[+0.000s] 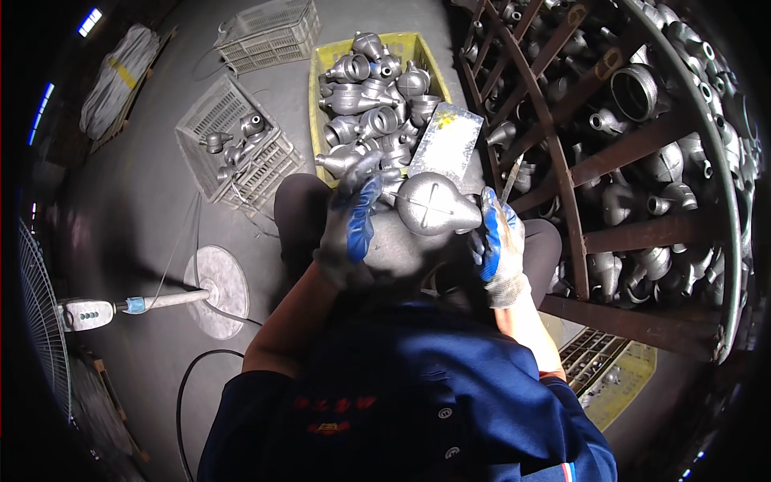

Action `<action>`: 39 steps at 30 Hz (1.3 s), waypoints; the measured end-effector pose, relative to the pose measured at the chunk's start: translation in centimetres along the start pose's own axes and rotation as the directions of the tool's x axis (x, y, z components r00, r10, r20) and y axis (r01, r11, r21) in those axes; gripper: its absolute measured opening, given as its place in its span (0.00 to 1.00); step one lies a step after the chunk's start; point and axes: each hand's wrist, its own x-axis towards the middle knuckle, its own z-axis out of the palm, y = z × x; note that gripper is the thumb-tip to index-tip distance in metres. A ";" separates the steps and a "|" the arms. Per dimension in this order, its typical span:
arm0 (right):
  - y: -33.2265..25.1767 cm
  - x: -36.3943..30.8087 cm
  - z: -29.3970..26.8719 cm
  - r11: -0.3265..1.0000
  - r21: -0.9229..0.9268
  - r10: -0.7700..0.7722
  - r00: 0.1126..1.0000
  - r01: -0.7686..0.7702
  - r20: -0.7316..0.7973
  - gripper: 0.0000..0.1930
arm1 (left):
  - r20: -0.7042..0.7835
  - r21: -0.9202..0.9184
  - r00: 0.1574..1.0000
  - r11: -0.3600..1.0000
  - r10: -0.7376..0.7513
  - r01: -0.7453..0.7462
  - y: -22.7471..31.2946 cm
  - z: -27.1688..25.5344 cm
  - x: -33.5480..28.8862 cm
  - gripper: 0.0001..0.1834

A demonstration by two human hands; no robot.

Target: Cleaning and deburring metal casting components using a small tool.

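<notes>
A grey metal casting (432, 204), round-bodied with a raised cross on its face and a narrow neck at the right, is above my lap between both hands. My left hand (352, 215), in a grey and blue coated glove, is curled at the casting's left end; its fingertips are partly hidden. Close by the neck, my right hand (499, 245) in a similar glove is closed around a thin, flat metal tool (510, 178) whose narrow end sticks up past the fingers. Whether it is a file or a blade cannot be made out.
Ahead stands a yellow crate (440, 66) heaped with castings, a spotted metal plate (451, 140) on its near right corner. A rusty barred cage (562, 173) full of castings rises at right. Leftward are a grey crate (197, 153) holding several castings and a fan (88, 315) with cables.
</notes>
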 end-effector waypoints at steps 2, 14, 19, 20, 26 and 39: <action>0.2 -0.2 0.2 0.986 0.144 0.079 0.996 -0.084 0.040 0.12 | -0.033 -0.252 0.992 0.962 -0.119 0.107 0.0 2.2 0.2 0.25; -0.6 -0.7 -2.7 0.679 -0.560 -0.246 0.866 0.475 0.436 0.19 | -0.195 -0.244 0.964 0.961 -0.182 0.131 -4.2 0.0 0.5 0.24; -2.6 -2.0 -1.7 0.456 -0.569 -0.375 0.727 0.685 0.575 0.24 | -0.060 -0.355 0.990 0.930 -0.127 0.097 -0.7 1.1 0.7 0.22; -3.0 -2.2 -1.6 0.437 -0.547 -0.381 0.698 0.714 0.606 0.23 | -0.075 -0.344 0.985 0.931 -0.156 0.121 -0.7 1.0 0.7 0.22; -3.8 -2.8 -2.3 0.400 -0.526 -0.362 0.656 0.751 0.662 0.15 | -0.015 -0.238 0.989 0.961 -0.146 0.138 -0.1 0.8 0.8 0.27; -4.3 -3.0 -2.4 0.100 -0.561 -0.336 0.558 0.822 0.759 0.21 | -0.026 -0.409 0.987 0.903 -0.159 0.134 -0.4 0.9 0.7 0.26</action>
